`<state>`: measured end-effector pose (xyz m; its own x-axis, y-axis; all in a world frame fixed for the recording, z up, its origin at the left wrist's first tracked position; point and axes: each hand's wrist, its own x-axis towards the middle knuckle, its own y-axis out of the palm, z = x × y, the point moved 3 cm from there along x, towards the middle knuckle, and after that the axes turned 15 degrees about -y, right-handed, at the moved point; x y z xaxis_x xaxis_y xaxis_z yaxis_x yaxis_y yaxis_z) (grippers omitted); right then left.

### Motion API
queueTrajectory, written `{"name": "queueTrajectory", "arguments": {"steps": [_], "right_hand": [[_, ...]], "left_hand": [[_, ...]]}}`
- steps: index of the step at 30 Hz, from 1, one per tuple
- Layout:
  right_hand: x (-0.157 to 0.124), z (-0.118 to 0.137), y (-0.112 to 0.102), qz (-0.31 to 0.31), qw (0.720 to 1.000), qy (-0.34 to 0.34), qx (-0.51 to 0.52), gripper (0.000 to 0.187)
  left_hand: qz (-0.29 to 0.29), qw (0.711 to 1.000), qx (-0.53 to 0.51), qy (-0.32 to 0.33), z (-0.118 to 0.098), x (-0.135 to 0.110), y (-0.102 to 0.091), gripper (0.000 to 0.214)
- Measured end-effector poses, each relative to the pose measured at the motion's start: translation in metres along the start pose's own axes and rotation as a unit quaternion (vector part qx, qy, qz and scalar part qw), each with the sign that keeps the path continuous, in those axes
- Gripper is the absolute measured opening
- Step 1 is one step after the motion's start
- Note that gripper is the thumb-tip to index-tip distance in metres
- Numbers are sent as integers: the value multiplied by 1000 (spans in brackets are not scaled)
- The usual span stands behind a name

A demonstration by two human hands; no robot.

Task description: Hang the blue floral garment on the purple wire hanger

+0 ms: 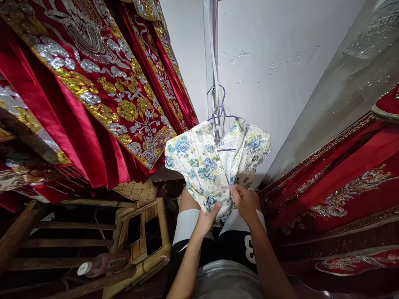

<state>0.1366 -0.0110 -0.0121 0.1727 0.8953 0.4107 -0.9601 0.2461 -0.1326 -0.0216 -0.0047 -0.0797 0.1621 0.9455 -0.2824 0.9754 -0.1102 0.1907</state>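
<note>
A white shirt with blue and yellow flowers [202,162] hangs in front of me on a purple hanger [223,101]. The hanger's hook is caught on a white strap [214,62] that runs down the wall. My left hand [207,219] grips the lower hem, thumb on the front and the other fingers hidden behind the cloth. Higher and to the right, my right hand [245,202] pinches the front edge of the shirt near its overlap. The shirt's lower end lies just above my knees.
Red garments with gold and silver embroidery [124,95] hang on the left, and more red cloth [352,195] on the right. A bamboo chair [163,232] at lower left bears two dark phones [153,235]. A pink bottle [106,263] lies beside them.
</note>
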Motion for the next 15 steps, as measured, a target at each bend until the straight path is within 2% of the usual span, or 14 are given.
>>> {"name": "queueTrajectory", "arguments": {"steps": [1,3,5,6,7,8,11,12,15], "right_hand": [[0,3,-1,4,1000,6,4,51],[-2,9,-3,8,1000,16,16,47],[-4,14,-4,15,999,21,26,43],[-5,15,-4,19,999,22,30,42],[-5,16,-3,24,999,22,34,40],[-6,16,-2,32,998,22,40,39],[-6,17,2,55,995,32,73,35],[-7,17,3,59,994,38,84,33],[-8,17,5,54,990,64,113,29]], "left_hand": [[-42,999,-4,12,-1,0,-3,74],[-172,983,-10,67,-6,-5,-11,77],[-302,941,6,156,-15,-13,-13,76],[-333,921,26,201,-21,-16,-9,72],[-331,912,53,235,-26,-18,-3,66],[-297,917,87,254,-31,-17,5,58],[-134,946,157,249,-39,-11,31,29],[-104,950,163,243,-41,-9,36,21],[-93,950,160,253,-45,-7,41,7]]}}
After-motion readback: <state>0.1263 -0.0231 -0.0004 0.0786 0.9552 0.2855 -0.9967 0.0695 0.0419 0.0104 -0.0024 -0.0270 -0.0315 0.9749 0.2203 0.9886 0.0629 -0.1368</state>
